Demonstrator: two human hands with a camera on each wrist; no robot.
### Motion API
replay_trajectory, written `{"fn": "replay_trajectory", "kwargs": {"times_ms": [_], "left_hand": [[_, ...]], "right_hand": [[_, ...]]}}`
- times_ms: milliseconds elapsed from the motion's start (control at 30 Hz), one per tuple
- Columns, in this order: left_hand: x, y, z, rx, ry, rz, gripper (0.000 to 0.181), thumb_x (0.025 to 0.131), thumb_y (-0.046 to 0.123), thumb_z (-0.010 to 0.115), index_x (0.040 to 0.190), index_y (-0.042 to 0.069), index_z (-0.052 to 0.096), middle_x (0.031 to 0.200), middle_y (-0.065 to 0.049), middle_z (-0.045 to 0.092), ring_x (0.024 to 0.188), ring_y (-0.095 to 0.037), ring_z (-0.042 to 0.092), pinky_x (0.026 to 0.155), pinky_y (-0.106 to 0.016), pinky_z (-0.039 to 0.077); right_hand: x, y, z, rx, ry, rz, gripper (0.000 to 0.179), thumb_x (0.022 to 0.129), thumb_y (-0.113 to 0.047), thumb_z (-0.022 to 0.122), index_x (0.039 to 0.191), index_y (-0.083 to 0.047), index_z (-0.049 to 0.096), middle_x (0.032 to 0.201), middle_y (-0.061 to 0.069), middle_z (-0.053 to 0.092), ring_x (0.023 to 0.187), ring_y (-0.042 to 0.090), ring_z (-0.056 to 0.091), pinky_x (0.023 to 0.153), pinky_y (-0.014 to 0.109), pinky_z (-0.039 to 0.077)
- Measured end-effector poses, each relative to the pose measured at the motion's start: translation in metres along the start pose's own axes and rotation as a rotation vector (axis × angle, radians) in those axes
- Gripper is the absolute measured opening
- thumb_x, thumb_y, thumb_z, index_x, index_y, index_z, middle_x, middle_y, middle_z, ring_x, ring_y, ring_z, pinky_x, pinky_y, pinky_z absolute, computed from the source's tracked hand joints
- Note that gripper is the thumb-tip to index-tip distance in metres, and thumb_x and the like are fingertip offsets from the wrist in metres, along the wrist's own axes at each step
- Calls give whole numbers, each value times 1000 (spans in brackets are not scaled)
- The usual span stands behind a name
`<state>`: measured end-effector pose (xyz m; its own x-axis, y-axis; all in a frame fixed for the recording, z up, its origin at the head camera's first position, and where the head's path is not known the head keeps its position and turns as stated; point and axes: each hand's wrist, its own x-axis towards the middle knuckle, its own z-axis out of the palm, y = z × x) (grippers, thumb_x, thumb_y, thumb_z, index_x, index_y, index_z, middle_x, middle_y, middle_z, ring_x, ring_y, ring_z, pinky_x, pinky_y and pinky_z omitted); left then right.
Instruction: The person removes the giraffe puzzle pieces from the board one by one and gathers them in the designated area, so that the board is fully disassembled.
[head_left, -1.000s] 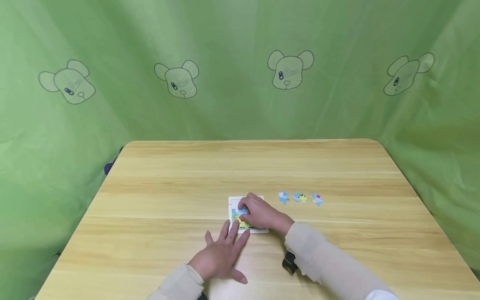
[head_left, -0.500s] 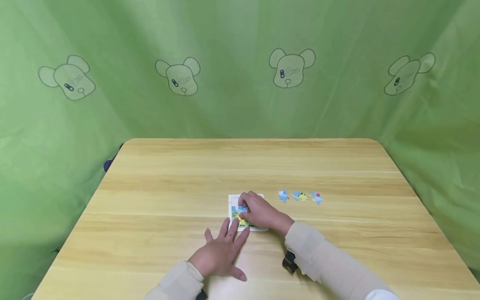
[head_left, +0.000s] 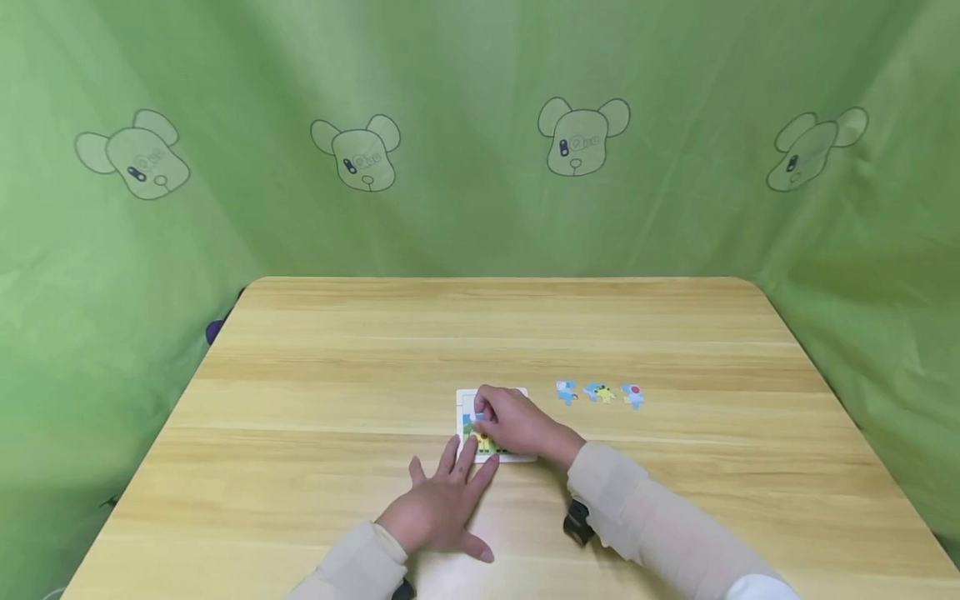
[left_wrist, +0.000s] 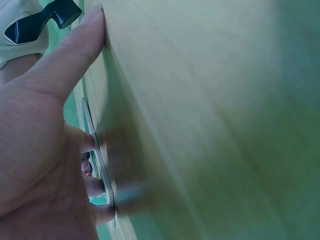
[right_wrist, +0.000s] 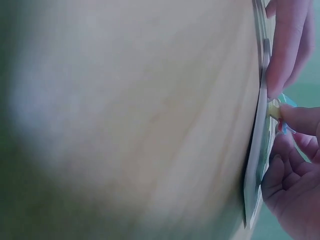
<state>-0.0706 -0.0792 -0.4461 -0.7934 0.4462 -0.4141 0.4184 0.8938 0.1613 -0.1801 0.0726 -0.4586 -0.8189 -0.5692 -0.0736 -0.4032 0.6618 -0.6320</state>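
A small picture puzzle in a white frame (head_left: pixel 460 415) lies on the table in the head view. My left hand (head_left: pixel 435 510) rests with spread, straight fingers along its lower left edge; the thumb points off to the side on the wood. Over the puzzle's right part, my right hand (head_left: pixel 519 422) curls its fingers and hides much of the picture. In the right wrist view its thumb and fingers pinch a yellow, blue and red puzzle piece (right_wrist: pixel 274 110), tilted up from the board. The left wrist view shows my left fingertips (left_wrist: pixel 105 212) pressing on the thin board.
To the right of the frame, three loose puzzle pieces lie in a row: a blue and white one (head_left: pixel 566 392), a blue and yellow one (head_left: pixel 601 392) and a blue one with a red spot (head_left: pixel 633 395). The wooden table (head_left: pixel 360 333) backs onto a green curtain (head_left: pixel 465 217).
My right hand's fingers and thumb have shifted slightly left over the puzzle. The left hand and the loose pieces stay in place on the table.
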Motion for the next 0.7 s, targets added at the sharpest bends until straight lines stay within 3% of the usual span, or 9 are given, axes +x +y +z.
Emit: {"fn": "replay_trajectory", "kwargs": {"times_ms": [700], "left_hand": [[0,1,-1,-2,-1,-10,114,62,77,60,152,29,10,159,-10,3,145,-35,4,97,-75,22]], "right_hand": [[3,-2,-3,24,-15,64,11,86,-14,67,89,-13,56,70,-3,52,61,10,47,56,23,42]]}}
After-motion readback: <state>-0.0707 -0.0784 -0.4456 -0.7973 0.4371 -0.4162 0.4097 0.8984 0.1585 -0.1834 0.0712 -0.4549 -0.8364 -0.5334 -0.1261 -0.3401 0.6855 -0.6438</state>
